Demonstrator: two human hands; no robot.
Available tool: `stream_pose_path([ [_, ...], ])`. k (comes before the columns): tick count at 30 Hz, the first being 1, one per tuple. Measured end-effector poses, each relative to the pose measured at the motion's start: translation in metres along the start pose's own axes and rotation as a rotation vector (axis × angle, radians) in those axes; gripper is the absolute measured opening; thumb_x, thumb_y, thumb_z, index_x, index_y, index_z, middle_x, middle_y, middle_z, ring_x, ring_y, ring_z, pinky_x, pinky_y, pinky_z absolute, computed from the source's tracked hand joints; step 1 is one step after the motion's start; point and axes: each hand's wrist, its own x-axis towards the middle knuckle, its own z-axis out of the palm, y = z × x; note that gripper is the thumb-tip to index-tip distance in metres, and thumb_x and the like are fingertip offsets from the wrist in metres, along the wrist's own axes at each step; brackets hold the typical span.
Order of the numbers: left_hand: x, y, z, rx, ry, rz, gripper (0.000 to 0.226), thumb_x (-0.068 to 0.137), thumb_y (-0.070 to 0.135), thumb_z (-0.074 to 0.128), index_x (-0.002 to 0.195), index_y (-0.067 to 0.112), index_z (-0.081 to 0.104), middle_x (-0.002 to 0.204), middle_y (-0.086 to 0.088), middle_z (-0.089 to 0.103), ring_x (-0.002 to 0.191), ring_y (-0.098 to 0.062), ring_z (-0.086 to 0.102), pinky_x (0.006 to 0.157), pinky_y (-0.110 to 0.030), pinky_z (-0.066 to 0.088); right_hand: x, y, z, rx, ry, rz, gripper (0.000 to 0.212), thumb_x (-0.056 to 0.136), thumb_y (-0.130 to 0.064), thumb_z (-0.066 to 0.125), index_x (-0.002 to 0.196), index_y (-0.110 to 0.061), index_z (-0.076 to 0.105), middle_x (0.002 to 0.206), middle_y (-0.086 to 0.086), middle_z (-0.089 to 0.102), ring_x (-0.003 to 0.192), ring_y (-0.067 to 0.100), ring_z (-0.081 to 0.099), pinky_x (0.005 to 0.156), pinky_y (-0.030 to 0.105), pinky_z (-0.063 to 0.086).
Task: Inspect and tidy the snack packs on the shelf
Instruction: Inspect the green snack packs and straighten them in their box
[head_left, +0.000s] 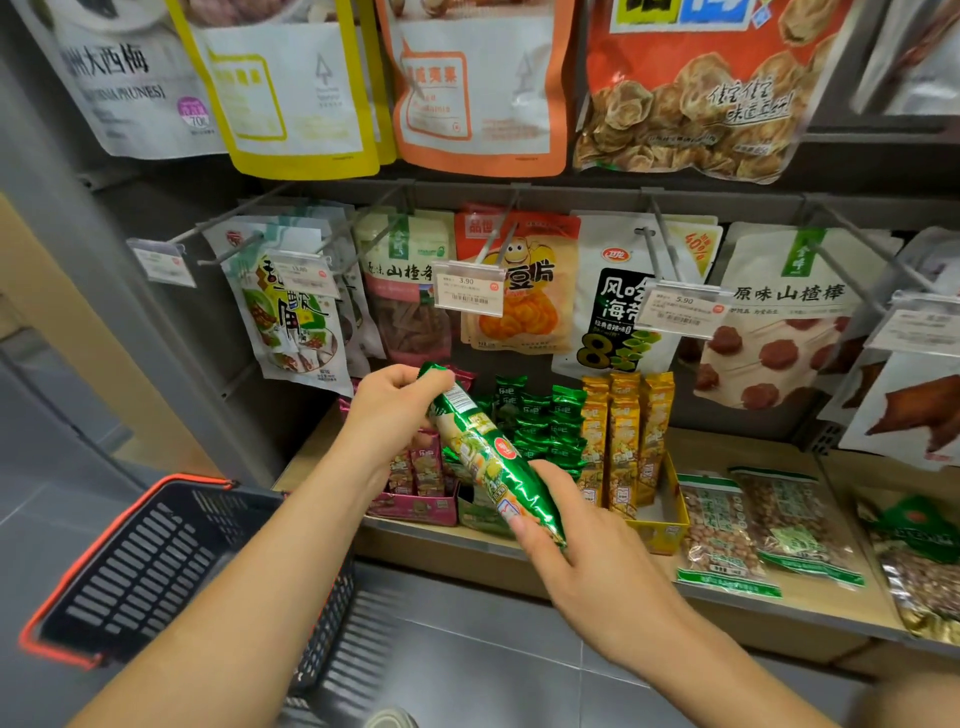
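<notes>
Above the front edge of the wooden shelf (753, 582), a person is holding one long green snack pack (488, 452) out over the green display box (483, 512), so the inspecting step is under way. The left hand (389, 410) is curling closed round the pack's upper end; the right hand (587, 540) is pinching the lower end between thumb and fingers. Its long axis is slanting, top end towards the hanging bags, bottom end towards the person. Next, probably, it needs slotting upright among the standing green packs (540, 421), though the gap there is hard to see.
</notes>
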Motion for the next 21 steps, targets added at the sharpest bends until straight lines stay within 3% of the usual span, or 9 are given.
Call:
stream_pose_path([
  [3, -0.001, 0.000, 0.005, -0.170, -0.027, -0.027, 0.009, 0.089, 0.018, 0.065, 0.083, 0.011, 0.065, 0.078, -0.009, 0.068, 0.061, -0.014, 0.062, 0.054, -0.025, 0.053, -0.003, -0.003, 0.004, -0.042, 0.057, -0.048, 0.051, 0.096, -0.058, 0.032, 0.142, -0.041, 0.017, 0.094, -0.014, 0.056, 0.070, 0.005, 0.052, 0.054, 0.020, 0.035],
  [6, -0.004, -0.003, 0.012, -0.263, -0.048, -0.029, 0.008, 0.091, 0.015, 0.065, 0.094, 0.009, 0.064, 0.085, -0.012, 0.067, 0.073, -0.021, 0.063, 0.063, -0.028, 0.054, -0.004, -0.006, 0.006, -0.038, 0.086, -0.026, 0.058, 0.096, -0.059, 0.031, 0.146, -0.037, 0.013, 0.110, -0.008, 0.057, 0.085, 0.012, 0.057, 0.070, 0.033, 0.046],
  [12, -0.012, -0.009, 0.029, -0.347, -0.146, -0.091, 0.018, 0.085, 0.007, 0.071, 0.101, 0.006, 0.060, 0.066, 0.000, 0.066, 0.047, -0.007, 0.059, 0.044, -0.018, 0.044, -0.004, -0.008, 0.007, -0.043, 0.128, -0.002, 0.059, 0.096, -0.057, 0.032, 0.147, -0.035, 0.012, 0.116, -0.006, 0.055, 0.092, 0.015, 0.060, 0.077, 0.037, 0.050],
  [17, -0.026, -0.024, 0.053, -0.332, -0.323, -0.180, 0.016, 0.083, 0.012, 0.074, 0.095, 0.006, 0.067, 0.081, -0.007, 0.074, 0.072, -0.017, 0.071, 0.062, -0.027, 0.055, 0.001, -0.005, 0.009, -0.065, 0.115, 0.040, 0.068, 0.096, -0.051, 0.040, 0.151, -0.028, 0.006, 0.123, -0.001, 0.051, 0.102, 0.020, 0.058, 0.083, 0.039, 0.050],
  [21, -0.026, -0.025, 0.051, -0.336, -0.364, -0.187, 0.017, 0.083, 0.013, 0.075, 0.097, 0.006, 0.069, 0.089, -0.012, 0.075, 0.078, -0.020, 0.073, 0.063, -0.027, 0.057, 0.000, -0.001, 0.007, -0.074, 0.073, 0.044, 0.070, 0.096, -0.046, 0.043, 0.150, -0.033, 0.000, 0.120, -0.002, 0.047, 0.103, 0.019, 0.056, 0.083, 0.037, 0.048],
])
